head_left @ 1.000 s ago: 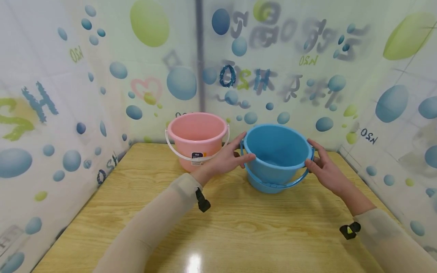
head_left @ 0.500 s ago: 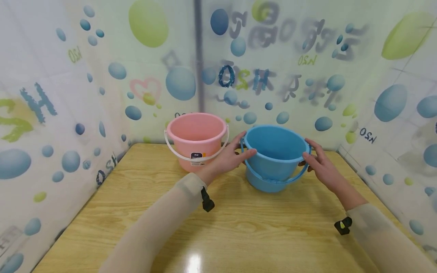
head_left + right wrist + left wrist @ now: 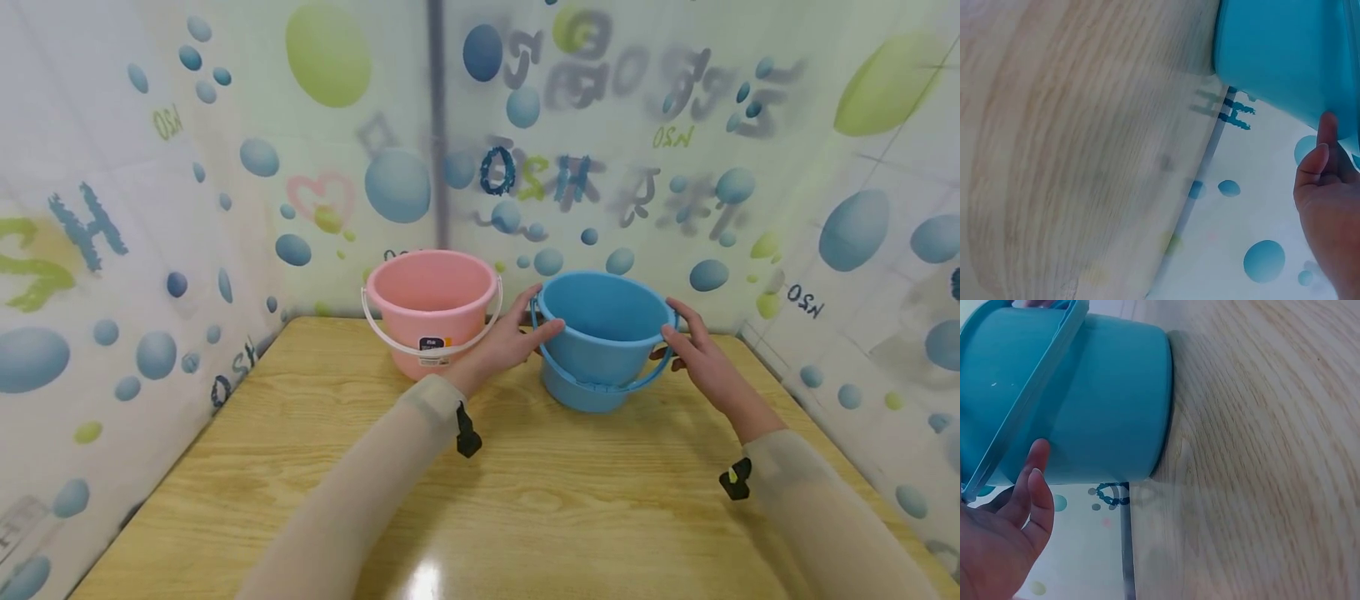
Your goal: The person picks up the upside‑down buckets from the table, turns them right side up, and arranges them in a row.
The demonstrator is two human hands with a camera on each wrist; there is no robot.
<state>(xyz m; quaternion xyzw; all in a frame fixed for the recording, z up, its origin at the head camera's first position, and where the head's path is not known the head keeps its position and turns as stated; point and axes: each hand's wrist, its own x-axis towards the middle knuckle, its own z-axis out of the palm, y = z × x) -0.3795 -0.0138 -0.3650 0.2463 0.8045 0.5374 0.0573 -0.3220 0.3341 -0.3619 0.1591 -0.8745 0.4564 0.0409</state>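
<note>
A blue bucket (image 3: 600,367) stands toward the back right of the table in the head view, its blue handle (image 3: 600,387) hanging down in front. My left hand (image 3: 517,340) grips its left rim, thumb at the front. On the opposite side my right hand (image 3: 701,358) holds the rim and handle end. In the left wrist view, fingertips (image 3: 1039,453) touch the side of the bucket, and its base is at the tabletop. The right wrist view shows a fingertip (image 3: 1327,124) against the bucket's wall. Left of it sits a pink bucket (image 3: 420,329) with a white handle, close to my left wrist.
Both buckets are on a wooden table (image 3: 555,500), near its back edge. Patterned curtains (image 3: 630,142) with blue and green dots enclose the table at the back and on both sides. A black strap device (image 3: 468,432) is on my left wrist, another (image 3: 737,480) on the right.
The blue bucket has shifted slightly left and away from me, and its tilt has lessened. My right hand has moved left with it. The pink bucket has stayed in place.
</note>
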